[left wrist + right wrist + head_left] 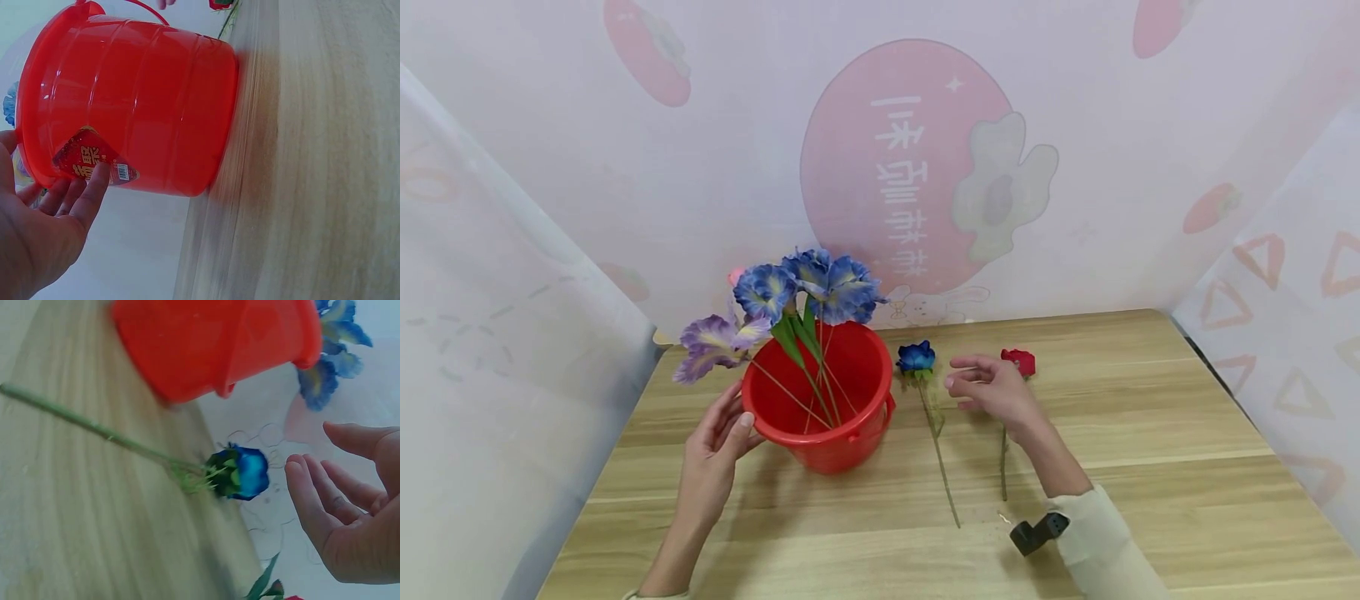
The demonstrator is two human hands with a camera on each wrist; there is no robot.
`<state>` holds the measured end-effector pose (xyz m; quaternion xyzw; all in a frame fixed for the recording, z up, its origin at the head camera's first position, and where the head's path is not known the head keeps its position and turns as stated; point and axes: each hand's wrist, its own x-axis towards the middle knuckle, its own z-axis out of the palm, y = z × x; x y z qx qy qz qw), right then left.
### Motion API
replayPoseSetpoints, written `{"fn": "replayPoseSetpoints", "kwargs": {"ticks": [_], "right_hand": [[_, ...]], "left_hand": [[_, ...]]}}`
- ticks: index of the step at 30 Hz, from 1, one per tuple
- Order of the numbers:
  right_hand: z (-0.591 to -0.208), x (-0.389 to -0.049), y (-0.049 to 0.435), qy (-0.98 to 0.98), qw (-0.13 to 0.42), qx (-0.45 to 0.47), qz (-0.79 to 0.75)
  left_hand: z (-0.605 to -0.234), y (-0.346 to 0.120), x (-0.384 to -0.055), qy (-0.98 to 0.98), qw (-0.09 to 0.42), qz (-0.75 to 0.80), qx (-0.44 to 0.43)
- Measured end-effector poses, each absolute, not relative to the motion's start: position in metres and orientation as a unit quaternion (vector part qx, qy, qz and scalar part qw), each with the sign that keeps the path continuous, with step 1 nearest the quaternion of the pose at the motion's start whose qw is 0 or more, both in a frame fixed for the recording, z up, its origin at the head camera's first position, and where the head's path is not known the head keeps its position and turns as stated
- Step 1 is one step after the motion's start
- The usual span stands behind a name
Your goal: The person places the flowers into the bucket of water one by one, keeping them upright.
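Observation:
A red bucket (pixel 850 450) stands on the table, with blue irises (pixel 842 287) and a purple iris (pixel 711 346) leaning out of it. My left hand (pixel 715 442) holds the bucket's left side, thumb at the rim; in the left wrist view its fingers (pixel 90 197) lie against the wall near a label (pixel 94 159). Over the table, between a blue rose (pixel 916 358) and a red rose (pixel 1018 361), my right hand (pixel 996 396) hovers with loosely bent fingers and nothing in them. The blue rose (pixel 250 474) lies apart from those fingers in the right wrist view.
The wooden table (pixel 1120 400) meets a printed cloth backdrop (pixel 715 167) at its back edge. Something pink (pixel 735 275) shows behind the irises. A black device (pixel 1037 533) is strapped at my right sleeve.

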<state>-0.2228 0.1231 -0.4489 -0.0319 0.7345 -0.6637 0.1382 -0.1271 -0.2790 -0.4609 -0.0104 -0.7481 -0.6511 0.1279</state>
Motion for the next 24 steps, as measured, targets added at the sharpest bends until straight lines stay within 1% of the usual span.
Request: {"fn": "replayPoseSetpoints", "kwargs": {"ticks": [24], "right_hand": [[-0.479, -0.225, 0.112, 0.786, 0.166, -0.027, -0.595]], "left_hand": [[-0.462, -0.279, -0.128, -0.742, 0.128, -0.658, -0.013]]}}
